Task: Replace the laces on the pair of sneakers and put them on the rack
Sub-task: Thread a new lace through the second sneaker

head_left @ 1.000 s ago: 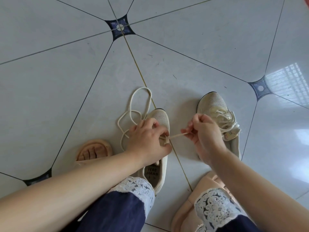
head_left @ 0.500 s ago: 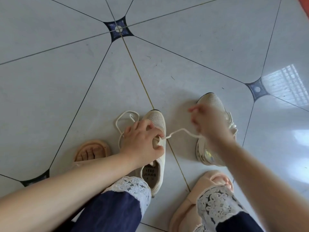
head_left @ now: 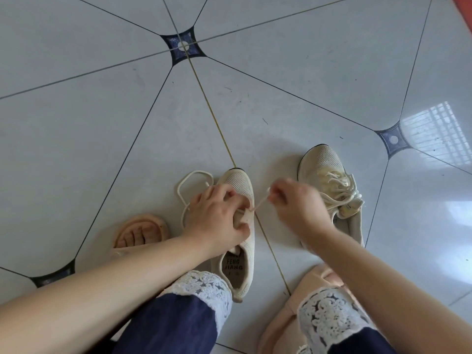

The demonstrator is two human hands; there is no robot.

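On the tiled floor [head_left: 102, 123], the left hand [head_left: 217, 221] grips the near sneaker [head_left: 240, 182] at its eyelets. The right hand [head_left: 298, 205] pinches the lace [head_left: 259, 203], taut between the 2 hands. Slack lace loops beside the toe. The other sneaker [head_left: 323, 159], laced, lies just beyond the right hand.

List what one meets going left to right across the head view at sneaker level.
Peach open-toed sandal → loose cream lace loop → cream mesh sneaker being laced → right hand pinching the lace → second cream mesh sneaker, laces in.
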